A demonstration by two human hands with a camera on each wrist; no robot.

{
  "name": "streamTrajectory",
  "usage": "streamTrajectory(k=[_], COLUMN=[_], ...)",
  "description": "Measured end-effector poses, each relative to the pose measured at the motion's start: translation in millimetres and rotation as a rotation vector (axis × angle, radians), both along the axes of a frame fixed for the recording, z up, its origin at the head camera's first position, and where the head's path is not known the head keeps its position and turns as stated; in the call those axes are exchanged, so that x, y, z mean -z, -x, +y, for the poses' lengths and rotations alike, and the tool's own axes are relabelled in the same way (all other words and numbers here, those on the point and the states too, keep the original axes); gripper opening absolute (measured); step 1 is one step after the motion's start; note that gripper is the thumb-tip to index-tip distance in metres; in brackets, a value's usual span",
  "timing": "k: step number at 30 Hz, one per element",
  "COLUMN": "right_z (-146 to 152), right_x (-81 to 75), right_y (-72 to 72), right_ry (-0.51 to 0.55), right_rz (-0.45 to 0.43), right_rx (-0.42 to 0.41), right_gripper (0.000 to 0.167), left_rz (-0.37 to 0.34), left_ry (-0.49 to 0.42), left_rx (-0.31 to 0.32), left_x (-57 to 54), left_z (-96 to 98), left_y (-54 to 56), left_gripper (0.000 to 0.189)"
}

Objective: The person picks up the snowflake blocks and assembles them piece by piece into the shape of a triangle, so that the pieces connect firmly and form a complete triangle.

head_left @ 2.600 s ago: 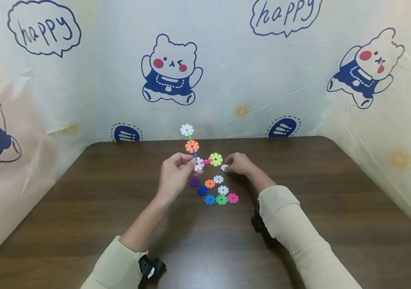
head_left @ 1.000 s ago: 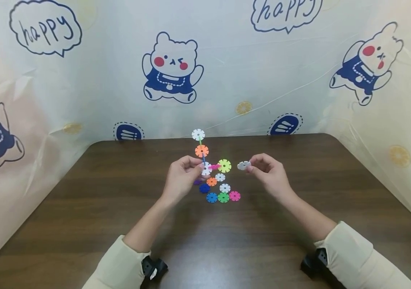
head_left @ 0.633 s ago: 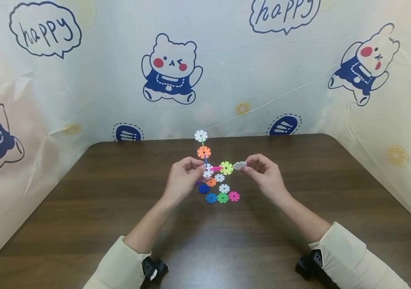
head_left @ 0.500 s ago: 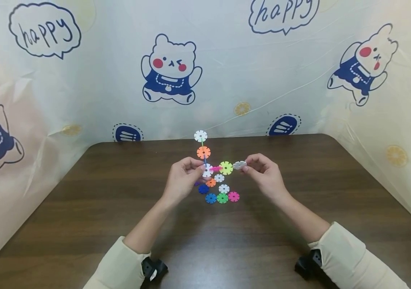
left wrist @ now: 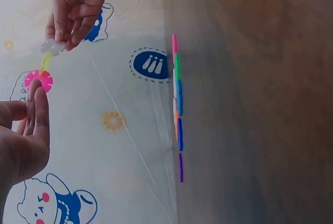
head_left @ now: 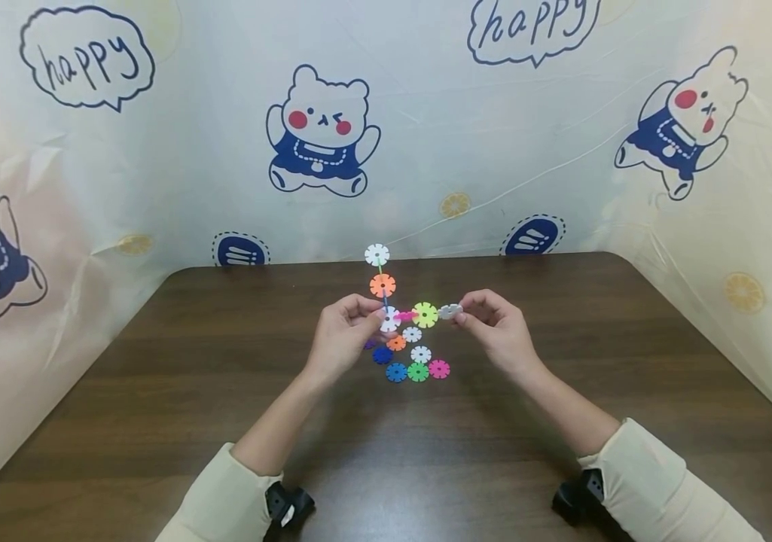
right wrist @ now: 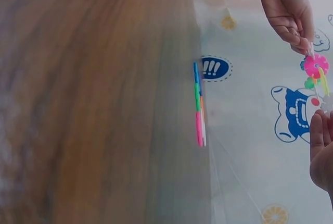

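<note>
My left hand (head_left: 334, 342) pinches the white snowflake disc (head_left: 392, 320) at the corner of a joined chain. Upward from it the chain runs through a blue disc seen edge-on to an orange disc (head_left: 382, 285) and a white top disc (head_left: 376, 254). To its right come a pink disc (left wrist: 38, 81) and a yellow-green disc (head_left: 425, 315). Between thumb and fingers, my right hand (head_left: 504, 331) holds another white snowflake disc (head_left: 450, 311), tilted flat, its edge at the yellow-green disc's right rim. Whether the two are slotted together I cannot tell.
Loose snowflake discs lie on the brown table (head_left: 236, 406) below the chain: a green one (head_left: 418, 372), a pink one (head_left: 439, 369), blue, orange and white ones, and a purple one partly behind my left hand. A patterned sheet (head_left: 426, 150) hangs behind the table.
My right hand has lifted a white disc off the table, swung right, then come back left to the yellow-green disc. My left hand has shifted slightly right with the chain.
</note>
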State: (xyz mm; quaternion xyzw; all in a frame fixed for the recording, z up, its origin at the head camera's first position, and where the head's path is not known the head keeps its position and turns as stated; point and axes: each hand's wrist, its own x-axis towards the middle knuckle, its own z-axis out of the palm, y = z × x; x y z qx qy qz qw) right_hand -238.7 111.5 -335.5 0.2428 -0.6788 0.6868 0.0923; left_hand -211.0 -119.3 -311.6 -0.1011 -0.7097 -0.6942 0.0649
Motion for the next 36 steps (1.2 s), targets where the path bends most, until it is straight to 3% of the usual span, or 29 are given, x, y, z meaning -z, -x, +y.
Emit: streamTrajectory(k=[9,21,27,36], right_z=[-3.1,-10.9,-13.4,-18.7], right_x=[-0.6,2.4,3.0,0.0], right_y=[-3.0,-4.4,-5.6,-3.7], right_ry=[-0.031,-0.053,-0.053,-0.071], right_rz=[-0.011,0.018,0.041,0.020], right_rx=[0.021,0.031,0.061,0.018], right_gripper=[0.014,0.011,0.009,0.011], left_rz=[0.006,-0.008,-0.023,-0.032], left_ry=[-0.004,0.042,-0.001,0.014], left_rx=[0.011,-0.081,-0.072,-0.087], left_x=[0.9,1.2,2.6,-0.5], left_z=[0.9,-2.2,-0.6,-5.9], left_y=[-0.8,1.0,2.1,3.1], left_gripper=[0.013,0.012,0.012,0.014])
